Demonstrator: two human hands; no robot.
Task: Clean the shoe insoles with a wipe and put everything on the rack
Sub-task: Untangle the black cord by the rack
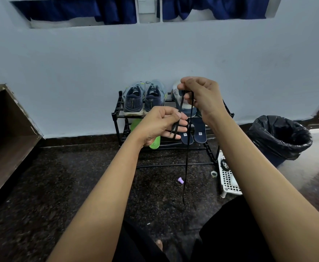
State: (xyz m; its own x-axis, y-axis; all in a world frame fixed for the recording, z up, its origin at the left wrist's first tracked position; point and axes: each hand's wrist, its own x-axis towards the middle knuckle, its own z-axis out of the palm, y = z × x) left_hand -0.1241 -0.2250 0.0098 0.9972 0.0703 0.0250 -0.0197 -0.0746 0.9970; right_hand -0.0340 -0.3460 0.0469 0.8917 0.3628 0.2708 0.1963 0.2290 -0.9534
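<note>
A long black shoelace (187,157) hangs between my hands down to the floor. My right hand (200,97) pinches its upper part in front of the rack. My left hand (162,125) holds the lace lower down, looped round its fingers. Behind them stands the black shoe rack (117,118). A pair of dark blue running shoes (143,101) sits on its top shelf, and a white and blue shoe (175,91) shows partly behind my right hand. Two dark blue insoles (200,134) and a green insole (154,143) lean on the lower shelf.
A bin lined with a black bag (281,137) stands at the right. A white lattice basket (228,176) lies beside the rack, with a tape roll (214,174) and a small purple cap (180,180) on the dark speckled floor. A wooden step (5,133) is at the left.
</note>
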